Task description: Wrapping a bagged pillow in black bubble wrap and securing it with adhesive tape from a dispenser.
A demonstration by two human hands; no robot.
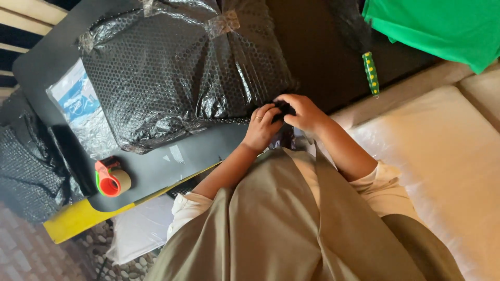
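A large parcel wrapped in black bubble wrap (182, 67) lies on a dark table (156, 166), taped at its top corners. My left hand (263, 127), with a ring on one finger, and my right hand (302, 112) meet at the parcel's near right corner. Both pinch a small fold of the black wrap (284, 108) between the fingertips. My beige sleeves and apron fill the lower middle of the view.
A red and green tape dispenser (112, 178) sits at the table's near left edge. A clear bag with blue print (78, 101) lies left of the parcel, more black bubble wrap (26, 161) beyond. A green spotted cutter (371, 73) and green cloth (442, 26) lie right.
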